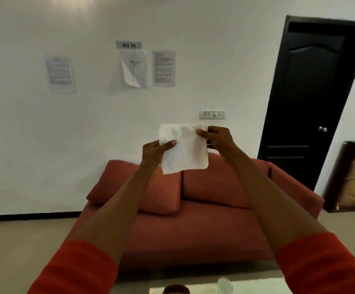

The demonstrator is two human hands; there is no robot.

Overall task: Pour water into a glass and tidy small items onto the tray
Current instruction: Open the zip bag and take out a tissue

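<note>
Our left hand [155, 150] & right hand [217, 139] pinch the paper napkin [185, 149]; pull too hard, it rips.

Two hands [157, 148], one napkin [183, 147], one sofa [193, 219], four wall papers [60, 74], one door [312, 98].

1 head-worn wide-angle camera is looking forward from the person's eye level, tilting only slightly down. It is facing a red sofa [193, 219] against a white wall [34, 145], with a black door [312, 98] at the right. Both outstretched forearms are reaching in from the bottom edge, close to the lens. The bottom edge is barely catching a pale tabletop [257, 287].
</note>
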